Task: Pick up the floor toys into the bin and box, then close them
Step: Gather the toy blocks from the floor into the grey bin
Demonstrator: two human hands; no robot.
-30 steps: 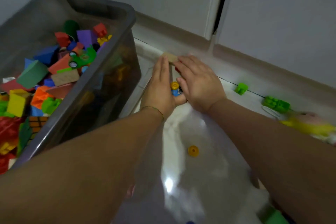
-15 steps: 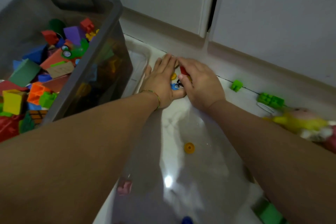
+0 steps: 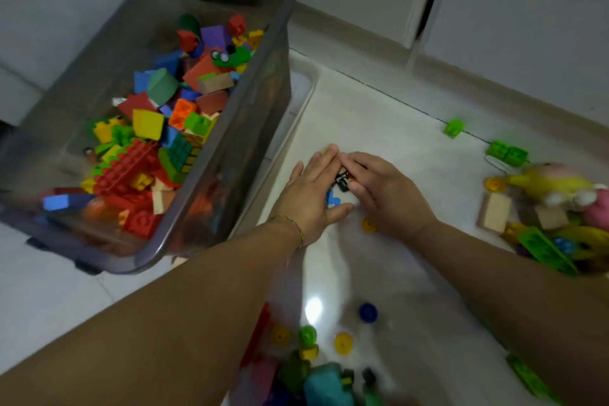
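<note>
Bin (image 3: pixel 253 128) on the left is grey, see-through, lid off, heaped w/ blocks (image 3: pixel 148 123); its right wall is near the left hand (image 3: pixel 309 198). Glossy white floor (image 3: pixel 389 109) lies bare beyond the hands up to the skirting; green bricks (image 3: pixel 507 152) sit near that edge. Toy pile (image 3: pixel 543 247) crowds the right edge, discs (image 3: pixel 343 343) are scattered at the bottom. Hands meet fingertip to fingertip on the floor, small toys (image 3: pixel 342 180) cupped btw them. Left fingers are straight. Right hand (image 3: pixel 392 198) has fingers bent over the pieces – can't tell if pinching. Yellow disc (image 3: pixel 368 225) is just beside it. White cabinet doors (image 3: pixel 527 10) stand behind.
</note>
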